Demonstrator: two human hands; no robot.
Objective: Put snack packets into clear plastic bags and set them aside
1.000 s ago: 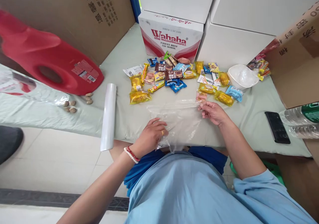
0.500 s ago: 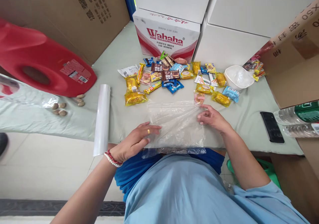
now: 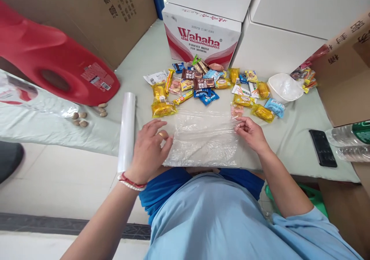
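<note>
A clear plastic bag (image 3: 205, 144) lies flat and wrinkled along the front edge of the cloth-covered table. My left hand (image 3: 152, 146) is at the bag's left edge, its fingers curved and the thumb apart from them, with nothing visible between. At the upper right edge of the bag, my right hand (image 3: 252, 134) pinches the plastic between thumb and fingers. Beyond the bag lie wrapped snacks: brown cocoa packs (image 3: 204, 83), yellow-wrapped cakes (image 3: 164, 108) and a pink-wrapped piece (image 3: 237, 110) near my right fingertips. A roll of plastic film (image 3: 127, 130) lies left of my left hand.
On the left are a red jug (image 3: 58, 63), a clear bottle (image 3: 37, 102) and several brown nuts (image 3: 83, 124). A Wahaba-style white-and-red water box (image 3: 202, 36) stands at the back. To the right are a white bowl (image 3: 285, 88), a phone (image 3: 323, 148) and bottles (image 3: 351, 134).
My left hand has moved left and away from me, off the bag's middle to its left edge. The bag's near edge now lies higher on the table. My right hand stays at its right edge.
</note>
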